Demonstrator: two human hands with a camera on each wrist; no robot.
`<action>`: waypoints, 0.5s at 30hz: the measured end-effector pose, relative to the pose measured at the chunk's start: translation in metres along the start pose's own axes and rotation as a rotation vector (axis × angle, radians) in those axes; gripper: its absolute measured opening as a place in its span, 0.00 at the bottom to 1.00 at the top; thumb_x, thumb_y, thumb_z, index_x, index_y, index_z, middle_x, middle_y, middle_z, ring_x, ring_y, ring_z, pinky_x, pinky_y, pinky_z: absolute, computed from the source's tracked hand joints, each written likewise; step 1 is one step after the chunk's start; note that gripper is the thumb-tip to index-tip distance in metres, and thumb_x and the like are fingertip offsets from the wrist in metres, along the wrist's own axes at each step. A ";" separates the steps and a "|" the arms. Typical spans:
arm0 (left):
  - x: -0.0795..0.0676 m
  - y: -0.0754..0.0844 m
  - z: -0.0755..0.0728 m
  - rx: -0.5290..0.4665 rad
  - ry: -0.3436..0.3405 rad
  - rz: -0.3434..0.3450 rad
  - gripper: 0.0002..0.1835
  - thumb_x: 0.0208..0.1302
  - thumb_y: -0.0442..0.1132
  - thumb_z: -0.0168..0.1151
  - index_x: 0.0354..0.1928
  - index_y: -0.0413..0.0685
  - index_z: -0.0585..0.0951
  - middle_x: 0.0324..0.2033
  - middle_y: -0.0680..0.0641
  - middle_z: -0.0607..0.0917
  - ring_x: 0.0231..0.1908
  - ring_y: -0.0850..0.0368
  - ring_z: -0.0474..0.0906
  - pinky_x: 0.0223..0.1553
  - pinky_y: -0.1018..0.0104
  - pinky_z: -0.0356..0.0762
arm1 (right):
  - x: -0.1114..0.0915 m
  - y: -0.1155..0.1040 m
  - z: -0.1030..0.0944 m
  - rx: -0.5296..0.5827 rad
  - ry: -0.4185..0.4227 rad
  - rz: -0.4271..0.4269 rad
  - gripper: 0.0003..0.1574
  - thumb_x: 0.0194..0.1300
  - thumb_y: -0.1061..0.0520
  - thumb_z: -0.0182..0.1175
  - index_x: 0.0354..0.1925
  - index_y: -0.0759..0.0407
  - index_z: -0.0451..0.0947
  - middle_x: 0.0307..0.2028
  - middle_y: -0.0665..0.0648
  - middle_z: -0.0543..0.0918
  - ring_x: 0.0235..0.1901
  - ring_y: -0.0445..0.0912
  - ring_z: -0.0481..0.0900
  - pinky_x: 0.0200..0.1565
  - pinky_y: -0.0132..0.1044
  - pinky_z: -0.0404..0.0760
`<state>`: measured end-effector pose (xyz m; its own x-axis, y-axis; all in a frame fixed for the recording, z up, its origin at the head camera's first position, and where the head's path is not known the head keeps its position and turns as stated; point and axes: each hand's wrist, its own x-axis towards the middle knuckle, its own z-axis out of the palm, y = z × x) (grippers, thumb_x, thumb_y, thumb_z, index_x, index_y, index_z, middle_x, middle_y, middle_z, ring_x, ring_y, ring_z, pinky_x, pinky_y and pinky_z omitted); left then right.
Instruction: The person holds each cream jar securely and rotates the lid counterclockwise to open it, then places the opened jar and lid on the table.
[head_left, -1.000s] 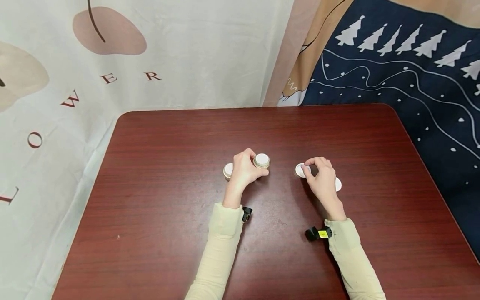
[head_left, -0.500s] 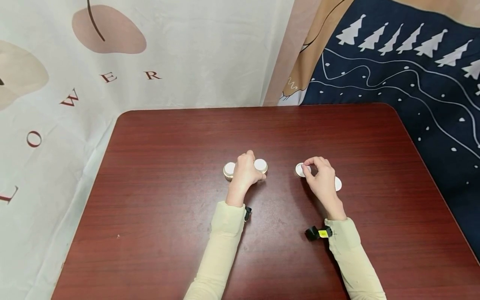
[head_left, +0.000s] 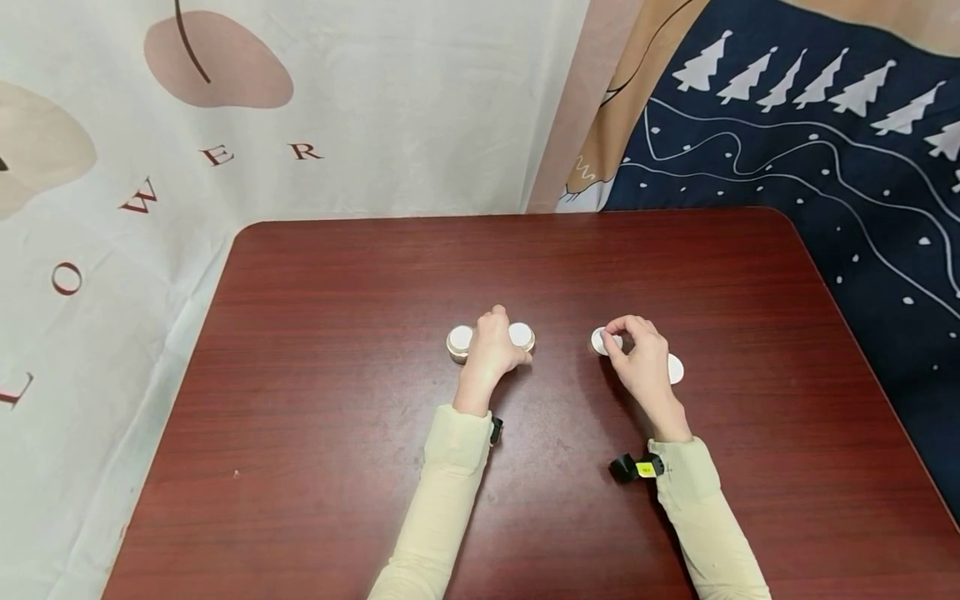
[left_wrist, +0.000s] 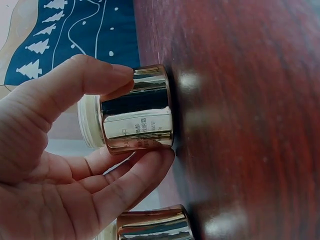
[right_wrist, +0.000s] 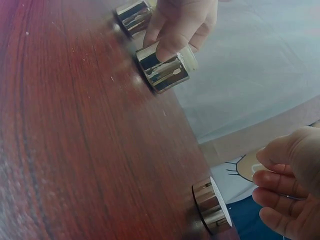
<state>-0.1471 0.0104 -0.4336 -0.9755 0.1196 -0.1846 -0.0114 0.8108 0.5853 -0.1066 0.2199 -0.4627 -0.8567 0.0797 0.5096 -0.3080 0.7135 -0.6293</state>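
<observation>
My left hand (head_left: 491, 346) grips a shiny gold cosmetic jar (left_wrist: 137, 120) between thumb and fingers. The jar stands on the tabletop, its pale threaded neck uncovered and its top white. Close on its left is a second gold jar (head_left: 459, 343) of the same look, partly hidden by the hand in the head view. My right hand (head_left: 641, 354) hovers with loosely bent fingers by a gold lid (right_wrist: 211, 206) lying white face up. In the right wrist view a gap shows between those fingers and the lid. A second white-faced lid (head_left: 676, 368) lies beside that hand, partly covered by it.
All of this is on a dark red-brown wooden table (head_left: 337, 375) with rounded far corners. A white printed curtain (head_left: 412, 108) hangs behind it, and a navy cloth with white trees (head_left: 795, 150) hangs at the right. Black wrist cameras (head_left: 624, 468) sit at both cuffs.
My left hand has brought the gold jar down and slightly left, onto the table beside the other jar. The right hand stays almost still over the lids.
</observation>
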 end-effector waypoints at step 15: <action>-0.014 0.005 -0.016 -0.141 0.054 0.098 0.33 0.49 0.43 0.71 0.54 0.31 0.72 0.48 0.35 0.78 0.49 0.42 0.75 0.50 0.54 0.74 | 0.004 -0.013 0.000 0.051 -0.018 0.012 0.06 0.51 0.69 0.66 0.26 0.64 0.77 0.26 0.60 0.80 0.29 0.53 0.76 0.31 0.46 0.74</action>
<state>-0.1375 0.0039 -0.4155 -0.9838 0.1600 -0.0812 0.0571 0.7080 0.7039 -0.1059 0.2108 -0.4525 -0.8674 0.0752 0.4919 -0.3181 0.6764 -0.6643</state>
